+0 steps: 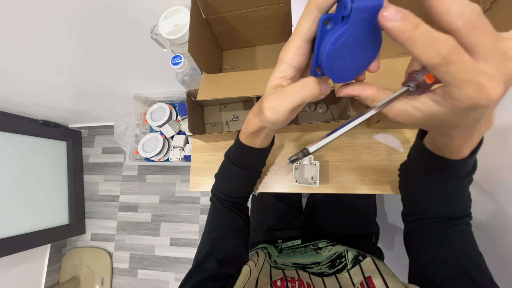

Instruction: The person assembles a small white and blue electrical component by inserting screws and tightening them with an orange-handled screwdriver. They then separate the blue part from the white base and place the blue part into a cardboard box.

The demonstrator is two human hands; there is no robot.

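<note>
Holding blue socket cover (346, 40), both hands' grip closed; right hand (453, 80) (apparently) pinches screwdriver (352, 124)

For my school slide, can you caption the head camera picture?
Two hands hold a blue socket cover and a screwdriver over a wooden table.

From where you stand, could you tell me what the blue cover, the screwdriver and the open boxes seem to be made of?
Blue cover: probably moulded plastic, with an even colour and a soft satin sheen.
Screwdriver: a shiny shaft that looks like metal; the handle looks like clear reddish plastic.
Open boxes: corrugated cardboard, matte brown, with raw edges on the flaps.
</note>
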